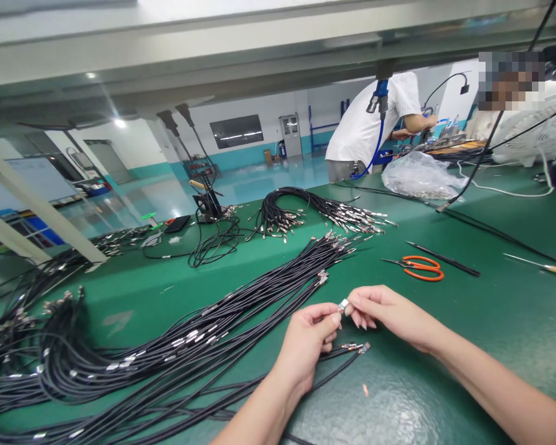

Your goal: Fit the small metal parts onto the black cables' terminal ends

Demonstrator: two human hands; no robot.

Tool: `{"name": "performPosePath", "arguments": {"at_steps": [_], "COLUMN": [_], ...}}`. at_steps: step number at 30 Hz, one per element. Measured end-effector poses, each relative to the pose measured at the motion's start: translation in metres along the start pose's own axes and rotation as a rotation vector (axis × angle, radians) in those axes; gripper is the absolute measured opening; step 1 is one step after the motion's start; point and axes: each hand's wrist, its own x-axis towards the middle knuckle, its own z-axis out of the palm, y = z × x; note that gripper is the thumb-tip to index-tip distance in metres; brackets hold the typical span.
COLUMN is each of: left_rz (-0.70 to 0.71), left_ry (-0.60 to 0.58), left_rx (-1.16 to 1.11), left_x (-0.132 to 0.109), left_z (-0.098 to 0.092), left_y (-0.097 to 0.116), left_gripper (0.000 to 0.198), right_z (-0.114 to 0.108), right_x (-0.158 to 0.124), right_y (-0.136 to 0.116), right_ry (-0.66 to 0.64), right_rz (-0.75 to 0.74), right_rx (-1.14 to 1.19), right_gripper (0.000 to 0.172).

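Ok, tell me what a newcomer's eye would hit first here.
Probably the broad sweep of black cables, running from the left edge across the green table. Next, the orange-handled scissors, lying on the table beyond the right hand. Then the small silvery piece at the fingertips of that hand and the left hand, below the picture's centre.

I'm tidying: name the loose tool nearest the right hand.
The orange-handled scissors; the slim black tool and the wooden-handled pick lie farther from the right hand.
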Motion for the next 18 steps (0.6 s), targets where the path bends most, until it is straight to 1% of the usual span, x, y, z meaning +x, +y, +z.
{"name": "performPosePath", "arguments": {"at_steps": [2,5,8,10,12,16,18], "left_rz": [0.033,0.055,0.055,0.061,0.064,-0.014,-0.006], "left_ry": [0.008,0.042,0.049,0.050,0.048,0.064,0.062], "left_rx": [-0.058,-0.107,-0.123,-0.102,-0.035,0.198,0.323], "left_x": [0.002,0.005,0.006,0.005,0.005,0.003,0.003], "left_z": [-0.004,-0.008,-0.010,-0.009,-0.008,-0.007,-0.008], "left_y": [0.001,0.001,0.003,0.004,0.006,0.007,0.007], "left_gripper": [0.030,0.032,0.033,0.033,0.031,0.027,0.025], "right_z": [-0.003,-0.004,0.000,0.003,0.006,0.009,0.010], "right_x": [-0.003,-0.008,-0.011,-0.011,-0.012,-0.013,-0.014], "right_y": [-0.003,-0.004,-0.001,0.002,0.003,0.005,0.004], "right_ry": [-0.008,-0.093,-0.120,-0.130,-0.166,-0.200,-0.191], "right_rz": [-0.037,-0.063,-0.079,-0.103,-0.132,-0.154,-0.132], "right_rx": [-0.207,-0.460,-0.622,-0.682,-0.693,-0.698,-0.687], "right_gripper": [0.024,0.008,0.010,0.010,0.011,0.012,0.010]}}
